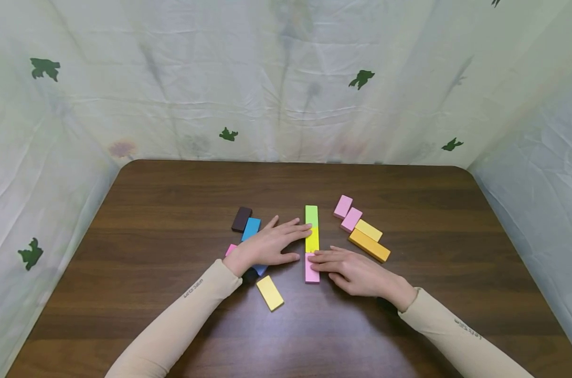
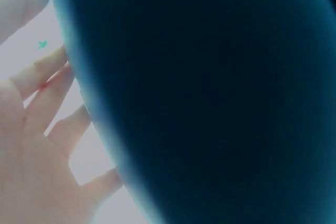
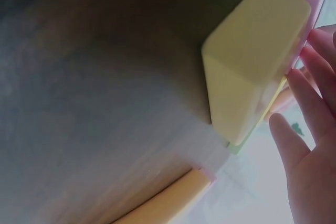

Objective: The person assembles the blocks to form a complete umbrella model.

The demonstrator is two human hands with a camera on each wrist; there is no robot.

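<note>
A green block (image 1: 311, 214), a yellow block (image 1: 311, 241) and a pink block (image 1: 311, 274) lie end to end in a straight row on the table. My left hand (image 1: 272, 245) reaches in from the left with fingers extended, its fingertips touching the row near the green-yellow joint. From the right, my right hand (image 1: 354, 269) rests fingertips on the pink block; its fingers are fairly straight. In the left wrist view a dark blue shape (image 2: 199, 98) hides the left fingertips. The right wrist view has a pale yellow block (image 3: 252, 61) close to the camera.
Left of the row lie a dark block (image 1: 241, 219), a blue block (image 1: 251, 229) and a pale yellow block (image 1: 270, 293); others are partly under the left hand. Two pink blocks, a yellow block (image 1: 370, 230) and an orange block (image 1: 369, 247) lie right. A curtain (image 1: 286, 79) hangs behind.
</note>
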